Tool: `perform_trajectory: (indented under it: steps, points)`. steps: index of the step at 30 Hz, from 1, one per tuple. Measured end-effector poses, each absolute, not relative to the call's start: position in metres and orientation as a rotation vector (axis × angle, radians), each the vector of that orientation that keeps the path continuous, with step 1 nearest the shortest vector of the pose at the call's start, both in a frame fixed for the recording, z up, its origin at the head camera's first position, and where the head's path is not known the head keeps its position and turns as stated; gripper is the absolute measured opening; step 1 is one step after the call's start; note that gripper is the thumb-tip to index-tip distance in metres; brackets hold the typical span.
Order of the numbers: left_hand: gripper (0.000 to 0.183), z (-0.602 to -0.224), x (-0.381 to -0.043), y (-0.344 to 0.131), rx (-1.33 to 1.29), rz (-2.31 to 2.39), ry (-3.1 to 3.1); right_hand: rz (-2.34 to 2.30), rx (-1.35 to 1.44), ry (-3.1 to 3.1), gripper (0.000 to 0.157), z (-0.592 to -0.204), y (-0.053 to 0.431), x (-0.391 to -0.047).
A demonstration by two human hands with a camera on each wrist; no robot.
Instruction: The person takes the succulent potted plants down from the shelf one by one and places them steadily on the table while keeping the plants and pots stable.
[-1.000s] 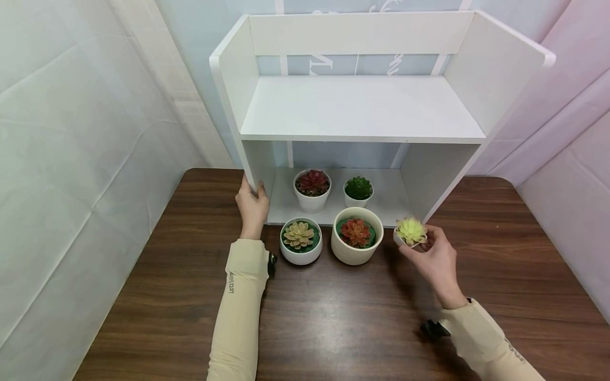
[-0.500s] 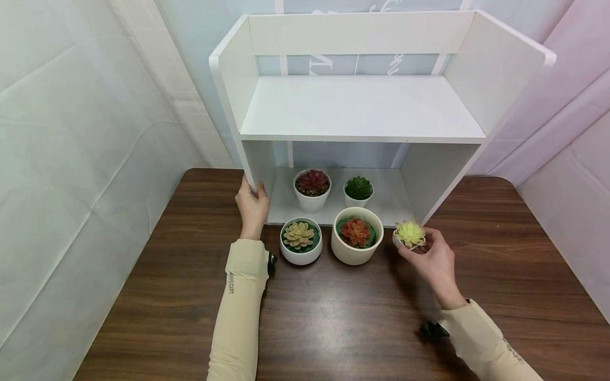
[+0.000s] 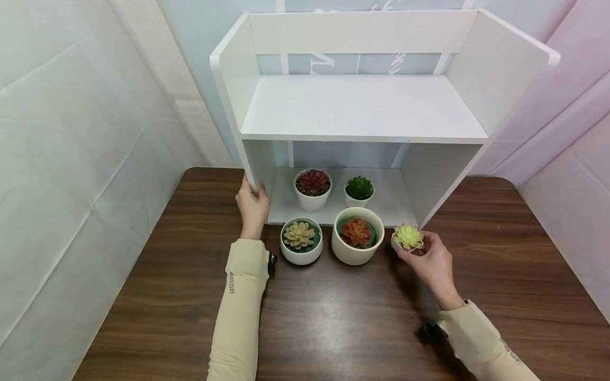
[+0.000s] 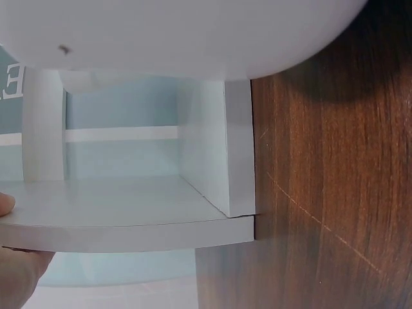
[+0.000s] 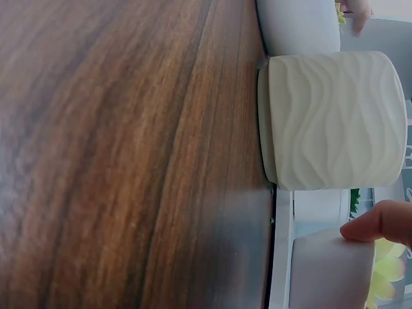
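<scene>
My left hand (image 3: 252,208) grips the left side panel of a white two-tier shelf (image 3: 362,108), thumb inside and fingers outside; in the left wrist view part of that hand (image 4: 18,273) shows at the panel. With my right hand (image 3: 432,264) I hold a small white pot with a yellow-green succulent (image 3: 408,237) by its rim, in front of the shelf's lower right corner. In the right wrist view my thumb (image 5: 380,222) presses the white pot's side (image 5: 331,270), and its base appears slightly above the table. Beside it stands a cream ribbed pot with a red-orange succulent (image 3: 357,241).
A low white pot with a beige succulent (image 3: 301,242) stands on the wooden table (image 3: 314,323) before the shelf. On the lower board are a dark red succulent in a white pot (image 3: 312,190) and a small green one (image 3: 359,191). Fabric walls (image 3: 71,132) flank the table.
My right hand has shifted slightly left and toward me with the small yellow-green succulent pot, closer to the cream pot. The left hand keeps its grip on the shelf panel.
</scene>
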State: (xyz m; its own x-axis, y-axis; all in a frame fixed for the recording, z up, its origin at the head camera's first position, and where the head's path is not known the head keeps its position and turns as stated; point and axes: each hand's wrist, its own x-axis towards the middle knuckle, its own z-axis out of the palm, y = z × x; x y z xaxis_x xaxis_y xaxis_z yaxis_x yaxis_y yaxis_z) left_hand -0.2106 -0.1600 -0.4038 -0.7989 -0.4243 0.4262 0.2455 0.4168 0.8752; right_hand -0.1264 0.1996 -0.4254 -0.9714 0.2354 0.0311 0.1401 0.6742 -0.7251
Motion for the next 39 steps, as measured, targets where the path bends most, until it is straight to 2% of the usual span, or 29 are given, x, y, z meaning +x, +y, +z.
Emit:
perform_trajectory:
  steps: [39]
  points:
    - [0.042, -0.407, -0.213, -0.162, 0.148, -1.41, -2.059, 1.208, -0.324, -2.783, 0.058, -0.44, 0.201, -0.131]
